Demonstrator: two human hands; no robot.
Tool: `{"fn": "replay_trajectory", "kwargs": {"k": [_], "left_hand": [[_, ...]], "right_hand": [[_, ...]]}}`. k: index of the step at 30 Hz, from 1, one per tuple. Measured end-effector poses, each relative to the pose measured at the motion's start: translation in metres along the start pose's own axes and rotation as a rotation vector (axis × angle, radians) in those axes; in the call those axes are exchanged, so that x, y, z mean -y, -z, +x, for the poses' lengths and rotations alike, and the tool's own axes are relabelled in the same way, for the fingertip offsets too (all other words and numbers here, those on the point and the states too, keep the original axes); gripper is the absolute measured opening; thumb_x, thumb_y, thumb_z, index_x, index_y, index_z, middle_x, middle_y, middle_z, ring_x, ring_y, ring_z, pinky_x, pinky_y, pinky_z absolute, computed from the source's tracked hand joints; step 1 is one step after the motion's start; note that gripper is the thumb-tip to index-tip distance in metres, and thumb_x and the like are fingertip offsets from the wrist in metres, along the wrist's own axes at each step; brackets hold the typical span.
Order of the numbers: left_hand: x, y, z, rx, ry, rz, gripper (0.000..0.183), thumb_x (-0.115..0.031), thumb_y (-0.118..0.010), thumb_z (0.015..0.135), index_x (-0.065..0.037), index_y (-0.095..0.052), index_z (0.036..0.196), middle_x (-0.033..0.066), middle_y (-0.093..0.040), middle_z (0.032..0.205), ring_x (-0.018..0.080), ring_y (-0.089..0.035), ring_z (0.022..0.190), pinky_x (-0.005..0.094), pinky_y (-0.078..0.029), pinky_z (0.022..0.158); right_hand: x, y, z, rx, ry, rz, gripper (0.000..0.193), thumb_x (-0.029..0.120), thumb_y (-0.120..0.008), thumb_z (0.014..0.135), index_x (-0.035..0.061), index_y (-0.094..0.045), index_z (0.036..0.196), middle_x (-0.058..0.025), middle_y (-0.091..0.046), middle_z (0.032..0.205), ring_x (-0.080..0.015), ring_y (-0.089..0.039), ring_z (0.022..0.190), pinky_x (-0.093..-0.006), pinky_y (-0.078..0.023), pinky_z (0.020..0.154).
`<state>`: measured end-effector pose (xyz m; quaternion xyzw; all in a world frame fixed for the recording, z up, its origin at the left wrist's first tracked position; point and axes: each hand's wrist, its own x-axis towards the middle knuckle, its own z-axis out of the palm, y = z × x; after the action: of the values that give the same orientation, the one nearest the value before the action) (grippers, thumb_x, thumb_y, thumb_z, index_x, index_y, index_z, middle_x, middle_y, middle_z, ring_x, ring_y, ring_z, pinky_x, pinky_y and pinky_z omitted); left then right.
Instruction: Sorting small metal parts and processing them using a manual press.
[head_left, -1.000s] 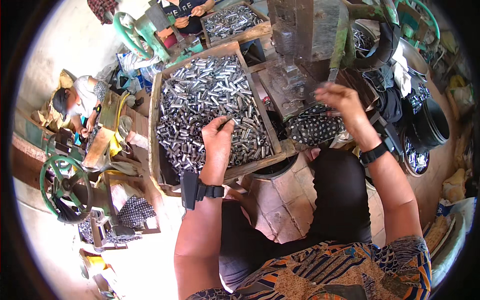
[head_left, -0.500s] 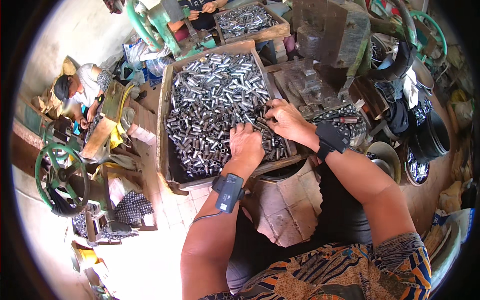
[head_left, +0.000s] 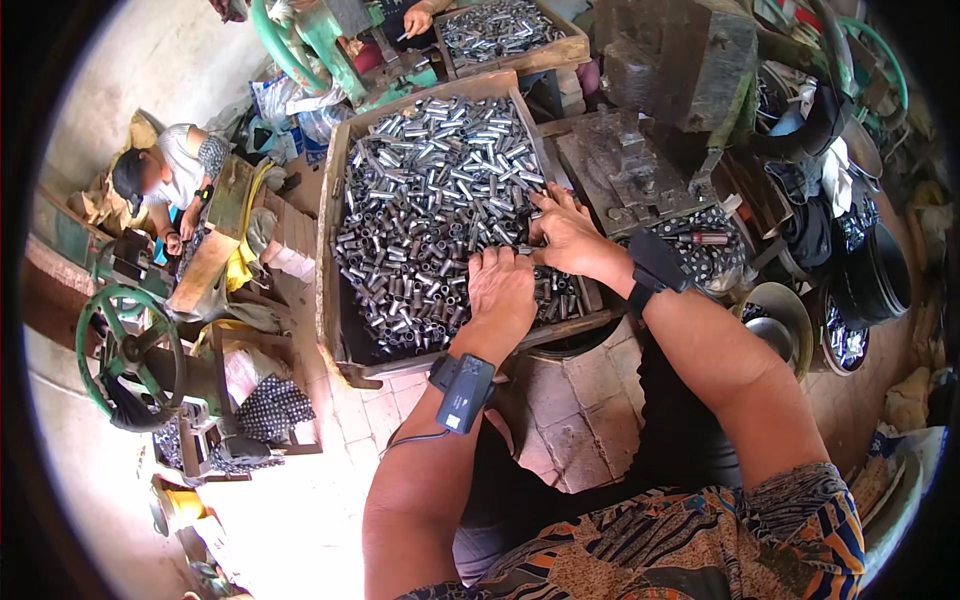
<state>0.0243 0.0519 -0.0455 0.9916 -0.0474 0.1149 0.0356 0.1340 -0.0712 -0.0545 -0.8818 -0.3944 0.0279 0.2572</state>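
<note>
A wooden tray point(head_left: 325, 230) heaped with short metal tubes point(head_left: 440, 170) stands before me. The tubes look shinier at the far end and darker at the near end. My left hand point(head_left: 502, 293) rests on the near right part of the heap, with its fingers curled down and their tips hidden; whatever they hold does not show. Just to its right, my right hand point(head_left: 575, 240) lies over the tray's right side with its fingers stretched and apart, touching the tubes. The two hands are close together.
A heavy metal press point(head_left: 640, 150) stands right of the tray. Beside it lie a dotted cloth point(head_left: 705, 250) and a tool with a red handle point(head_left: 700, 238). Buckets point(head_left: 845, 335) of metal pieces stand farther right. At left a co-worker point(head_left: 180, 175) sits near a green handwheel point(head_left: 130, 345).
My right hand's fingers have gone from bent to stretched out over the tubes. My left hand has shifted slightly right, closer to the right one. The view has moved a little.
</note>
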Motion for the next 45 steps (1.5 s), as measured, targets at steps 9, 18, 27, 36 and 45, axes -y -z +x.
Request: {"fn": "replay_trajectory", "kwargs": {"k": [9, 18, 27, 36, 45], "left_hand": [[0.003, 0.015, -0.006, -0.222, 0.158, -0.237, 0.01, -0.006, -0.056, 0.082, -0.001, -0.057, 0.091, 0.0107, -0.061, 0.073, 0.0261, -0.059, 0.069, 0.0387, -0.045, 0.07], [0.013, 0.035, -0.013, -0.132, 0.585, -1.455, 0.015, -0.007, -0.061, 0.084, 0.001, -0.066, 0.096, 0.0014, -0.061, 0.072, 0.0076, -0.053, 0.056, 0.0207, -0.042, 0.051], [0.013, 0.046, -0.018, -0.01, 0.588, -1.58, 0.017, -0.012, -0.066, 0.081, 0.0, -0.066, 0.093, 0.0, -0.061, 0.071, 0.0067, -0.054, 0.059, 0.0207, -0.043, 0.052], [0.005, 0.032, -0.016, -0.118, 0.36, -1.313, 0.013, -0.008, -0.061, 0.085, 0.001, -0.065, 0.093, -0.0017, -0.058, 0.068, 0.0036, -0.045, 0.054, 0.0188, -0.035, 0.048], [0.002, 0.04, -0.018, -0.058, 0.49, -1.434, 0.008, -0.005, -0.061, 0.084, 0.001, -0.064, 0.086, -0.0011, -0.055, 0.065, 0.0051, -0.045, 0.052, 0.0198, -0.035, 0.047]], "right_hand": [[-0.002, 0.014, -0.015, -0.072, 0.006, 0.689, 0.021, 0.009, -0.072, 0.073, -0.001, -0.067, 0.091, -0.0139, -0.062, 0.103, -0.0214, -0.058, 0.09, -0.0333, -0.046, 0.078], [0.032, 0.032, -0.034, 0.074, -0.071, 1.194, 0.028, 0.006, -0.061, 0.087, -0.0049, -0.058, 0.113, -0.0061, -0.064, 0.084, -0.0096, -0.059, 0.066, -0.0213, -0.048, 0.058], [0.036, 0.033, -0.039, 0.183, -0.016, 1.171, 0.032, 0.005, -0.059, 0.088, -0.0032, -0.054, 0.119, -0.0072, -0.063, 0.09, -0.0131, -0.063, 0.071, -0.0227, -0.05, 0.06], [0.023, 0.028, -0.037, 0.208, 0.001, 1.139, 0.037, 0.0, -0.064, 0.081, -0.0018, -0.055, 0.118, -0.0064, -0.061, 0.083, -0.0148, -0.064, 0.073, -0.0251, -0.052, 0.061], [0.03, 0.045, -0.042, 0.256, -0.118, 1.205, 0.034, 0.004, -0.067, 0.079, -0.0002, -0.06, 0.112, -0.0068, -0.064, 0.085, -0.015, -0.064, 0.075, -0.0247, -0.053, 0.065]]}}
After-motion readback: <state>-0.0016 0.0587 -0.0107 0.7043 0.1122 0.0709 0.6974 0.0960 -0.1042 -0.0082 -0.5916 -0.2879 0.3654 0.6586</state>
